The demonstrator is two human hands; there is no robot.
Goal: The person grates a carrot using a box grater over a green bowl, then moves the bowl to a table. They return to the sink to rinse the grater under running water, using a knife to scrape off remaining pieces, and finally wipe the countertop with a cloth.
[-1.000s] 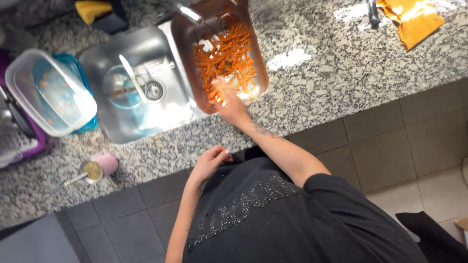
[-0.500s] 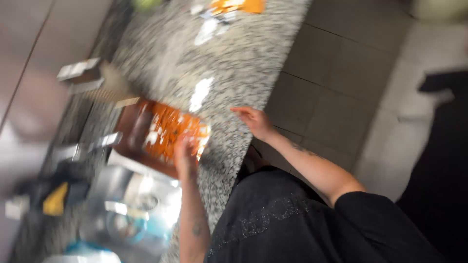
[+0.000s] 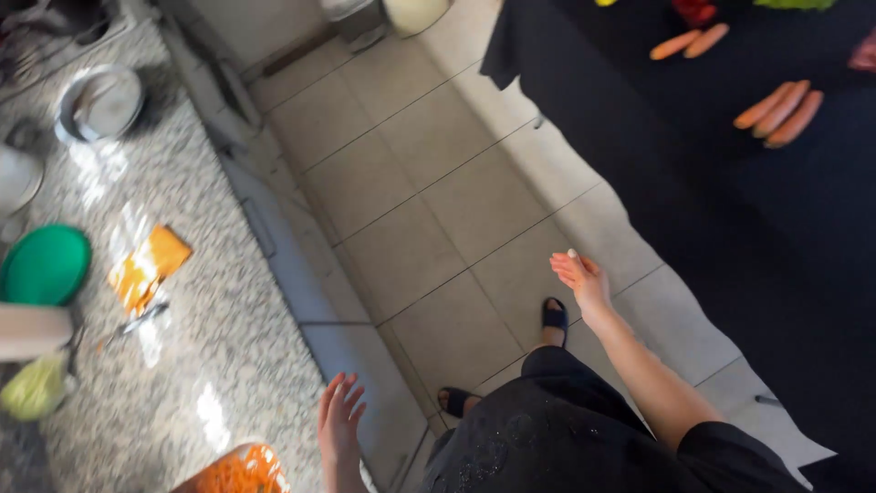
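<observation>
My left hand (image 3: 339, 418) hangs open over the edge of the speckled granite counter (image 3: 210, 365), fingers spread, holding nothing. It is just right of a container of shredded orange carrot (image 3: 239, 470) at the bottom edge. My right hand (image 3: 580, 277) is open too, held out over the tiled floor (image 3: 429, 201) toward a table under a black cloth (image 3: 730, 210). Whole carrots (image 3: 777, 112) lie on that cloth, well beyond the hand.
On the counter lie an orange cloth (image 3: 146, 267), a green lid (image 3: 44, 265), a round metal pan (image 3: 100, 102) and a yellow-green item (image 3: 35, 387). My sandalled feet (image 3: 553, 316) stand on the floor between counter and table.
The view has swung from the sink and carrot container toward the floor and the black-clothed table. Both hands have left the carrot container and are now open in the air.
</observation>
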